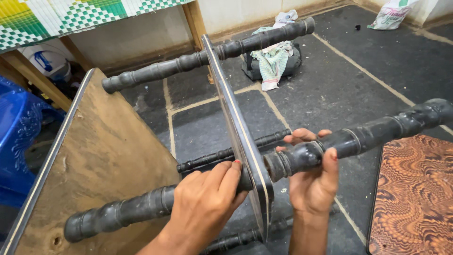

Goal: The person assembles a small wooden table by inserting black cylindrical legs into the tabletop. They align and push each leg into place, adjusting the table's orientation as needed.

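Fingers of my left hand curl over the near turned leg, clenched on it just where it meets the thin middle shelf panel. My right hand wraps the same black spindle on the far side of the panel, thumb on top, gripping the post section that runs off toward the upper right. So the piece I am working lies on its side on the dark stone floor, held between both hands right at the joint.

From the head view alone, I judge the risk to be at that joint: if the two hands twist unevenly, the spindle could bind in the panel's hole or the thin panel could crack at its edge. The unfinished board leaning on my left could also tip if the frame shifts. A second turned leg spans the top, and slimmer rods sit lower between the panels.

As for packages: a white sack with green and red print leans against the far wall at upper right, and a white plastic bucket with a blue handle sits under the checked green cloth at upper left. A crumpled pale rag lies on a dark bag beyond the frame, and a brown swirl-patterned board rests at lower right.
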